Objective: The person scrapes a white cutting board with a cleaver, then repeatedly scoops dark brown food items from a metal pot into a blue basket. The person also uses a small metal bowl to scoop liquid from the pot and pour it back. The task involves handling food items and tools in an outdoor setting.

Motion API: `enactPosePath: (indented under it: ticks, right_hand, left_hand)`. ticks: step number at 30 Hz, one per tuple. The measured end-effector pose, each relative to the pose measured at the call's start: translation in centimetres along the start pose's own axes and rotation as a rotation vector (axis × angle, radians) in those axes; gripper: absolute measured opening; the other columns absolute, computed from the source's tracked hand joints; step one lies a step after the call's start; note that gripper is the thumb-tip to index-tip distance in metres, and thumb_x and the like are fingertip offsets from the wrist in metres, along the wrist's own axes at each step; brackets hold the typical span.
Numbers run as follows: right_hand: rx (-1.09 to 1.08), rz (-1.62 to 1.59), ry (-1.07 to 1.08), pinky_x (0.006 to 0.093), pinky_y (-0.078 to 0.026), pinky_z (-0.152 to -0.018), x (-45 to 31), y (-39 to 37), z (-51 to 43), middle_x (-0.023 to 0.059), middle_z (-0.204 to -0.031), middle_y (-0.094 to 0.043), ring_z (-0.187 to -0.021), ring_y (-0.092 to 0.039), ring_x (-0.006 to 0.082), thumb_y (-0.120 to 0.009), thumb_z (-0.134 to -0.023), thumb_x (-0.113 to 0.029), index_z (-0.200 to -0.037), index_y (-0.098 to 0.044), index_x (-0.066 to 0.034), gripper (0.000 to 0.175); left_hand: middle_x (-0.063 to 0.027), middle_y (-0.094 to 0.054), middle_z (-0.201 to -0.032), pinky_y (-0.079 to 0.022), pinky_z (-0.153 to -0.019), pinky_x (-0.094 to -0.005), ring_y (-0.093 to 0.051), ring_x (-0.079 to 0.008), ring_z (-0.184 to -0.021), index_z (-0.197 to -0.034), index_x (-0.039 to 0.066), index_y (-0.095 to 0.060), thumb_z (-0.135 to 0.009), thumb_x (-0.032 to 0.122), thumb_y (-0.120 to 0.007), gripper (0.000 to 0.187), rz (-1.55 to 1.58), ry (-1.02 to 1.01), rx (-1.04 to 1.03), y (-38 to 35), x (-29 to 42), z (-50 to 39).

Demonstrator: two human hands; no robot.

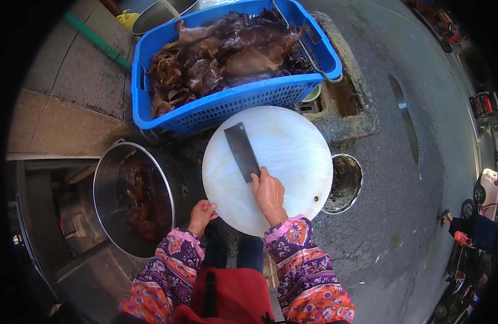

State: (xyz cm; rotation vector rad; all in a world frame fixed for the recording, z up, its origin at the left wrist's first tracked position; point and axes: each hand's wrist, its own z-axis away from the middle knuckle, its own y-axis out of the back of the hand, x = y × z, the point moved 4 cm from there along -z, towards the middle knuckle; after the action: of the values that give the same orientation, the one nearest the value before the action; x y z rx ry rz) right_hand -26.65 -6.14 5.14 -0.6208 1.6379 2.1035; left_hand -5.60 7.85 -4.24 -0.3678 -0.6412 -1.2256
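Note:
My right hand point(270, 195) grips the handle of a dark metal cleaver point(241, 149). Its blade lies flat over a round white cutting board point(295, 158), pointing away from me. At the board's near left rim, my left hand point(201, 216) pinches the edge between thumb and fingers. Little but the cleaver rests on the wet board, which has a small hole near its right rim. Beyond it stands a blue plastic basket point(237, 95) heaped with wet brown leafy seaweed point(233, 52). More brown pieces point(146, 206) sit in dark liquid inside a metal pot point(171, 190) at left.
A dirty round metal container point(346, 184) stands partly under the board's right side. Behind the basket are another metal pot point(152, 20) and a green pipe point(97, 40). A stone ledge point(75, 117) borders the left. Wet pavement point(378, 227), parked vehicles and a person point(477, 233) lie to the right.

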Motion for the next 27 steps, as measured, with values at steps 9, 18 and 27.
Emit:
enactPosePath:
  ticks: [9, 18, 27]
  right_hand:
    - [0.465, 0.216, -0.396, 0.0515, -0.047, -0.066, 15.3, 13.0, -1.8, 0.0244, -0.079, -0.064, -0.075, -0.061, 0.0432, -0.058, -0.087, -0.031, -0.098, -0.057, -0.001, 0.032]
    - [0.445, -0.558, -0.522, 0.0335, -0.041, -0.04, 21.8, 14.0, 5.3, 0.0063, -0.055, -0.052, -0.042, -0.049, 0.0178, -0.06, -0.089, -0.026, -0.087, -0.052, -0.0034, 0.024]
    - [0.033, -1.173, -0.59, 0.0236, -0.032, -0.036, 10.3, 5.7, 7.3, -0.0051, -0.051, -0.037, -0.038, -0.034, 0.0061, -0.058, -0.092, -0.026, -0.079, -0.046, -0.0091, 0.025]
  left_hand:
    - [-0.0055, -0.062, -0.085, -0.056, -0.067, -0.0262, -0.062, -0.0136, -0.075, -0.098, 0.001, -0.052, -0.089, 0.009, -0.059, 0.013, -0.026, 0.06, 0.054, 0.0, 0.1, 0.1]
    - [-0.0083, -0.063, -0.089, -0.057, -0.065, -0.0274, -0.063, -0.0149, -0.079, -0.099, -0.001, -0.054, -0.087, 0.008, -0.062, 0.017, 0.007, 0.008, 0.011, 0.4, -0.7, -0.8]
    - [-0.0095, -0.063, -0.092, -0.055, -0.071, -0.0264, -0.064, -0.0166, -0.081, -0.105, -0.002, -0.053, -0.09, 0.011, -0.058, 0.02, 0.05, 0.015, -0.008, 1.2, -1.8, 0.1]
